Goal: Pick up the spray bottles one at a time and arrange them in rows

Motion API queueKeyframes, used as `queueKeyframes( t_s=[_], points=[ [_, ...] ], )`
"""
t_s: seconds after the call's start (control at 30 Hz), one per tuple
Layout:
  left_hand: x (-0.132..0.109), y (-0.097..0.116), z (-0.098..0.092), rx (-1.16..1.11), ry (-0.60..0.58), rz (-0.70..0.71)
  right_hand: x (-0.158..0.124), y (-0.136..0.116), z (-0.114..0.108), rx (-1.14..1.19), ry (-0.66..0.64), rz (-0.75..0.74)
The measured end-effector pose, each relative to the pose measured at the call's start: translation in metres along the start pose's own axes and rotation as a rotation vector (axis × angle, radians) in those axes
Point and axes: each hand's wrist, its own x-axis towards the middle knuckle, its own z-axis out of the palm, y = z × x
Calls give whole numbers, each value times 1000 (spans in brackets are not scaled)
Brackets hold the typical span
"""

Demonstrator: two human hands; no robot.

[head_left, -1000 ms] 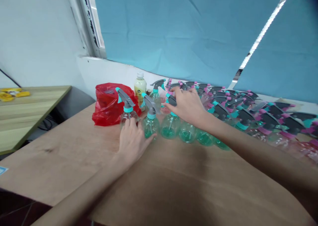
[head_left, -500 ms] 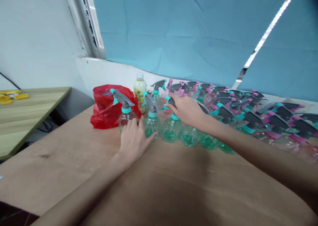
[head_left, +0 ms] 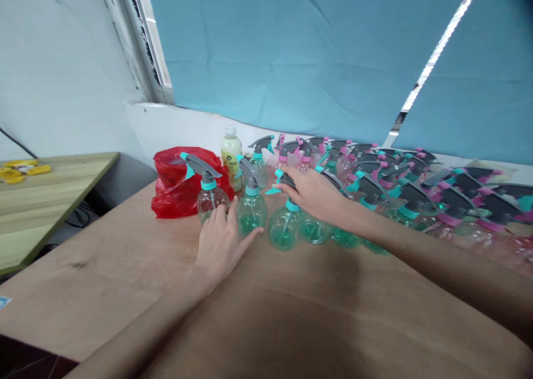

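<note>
Several spray bottles with grey trigger heads stand on a brown table [head_left: 258, 312]. My right hand [head_left: 314, 193] is closed around the grey head of a green spray bottle [head_left: 285, 230] with a turquoise collar. To its left are another green spray bottle [head_left: 252, 211] and a clear spray bottle [head_left: 208, 200], both with turquoise collars. My left hand [head_left: 219, 243] is in front of these two, fingers stretched and thumb apart. Its fingertips lie at their lower sides; whether they touch is hard to tell.
Rows of spray bottles with pink or turquoise collars [head_left: 449, 218] fill the right side. A red plastic bag [head_left: 172, 181] and a drink bottle [head_left: 231, 155] stand at the back left. Yellow items [head_left: 20, 170] lie on a wooden side table [head_left: 54, 201]. A blue sheet [head_left: 291, 62] hangs behind.
The green spray bottle under my right hand has come slightly towards me, out of line with its neighbours. My left hand stays by the two left bottles. The view has shifted a little.
</note>
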Motion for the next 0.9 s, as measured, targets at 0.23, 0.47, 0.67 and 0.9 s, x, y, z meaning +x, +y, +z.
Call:
queueKeyframes(
  t_s=[0.23, 0.47, 0.67, 0.9],
  points=[
    [-31, 21, -14, -409, -25, 96, -36, -6, -13, 72, -15, 6],
    [-61, 84, -3, -705, -264, 101, -78, -6, -30, 144, 15, -6],
    [-61, 127, 0, -847, -308, 100, -115, 21, -51, 312, -68, 34],
    [-57, 175, 2, -1008, -410, 191, -182, 89, -73, 679, -189, 35]
  ],
)
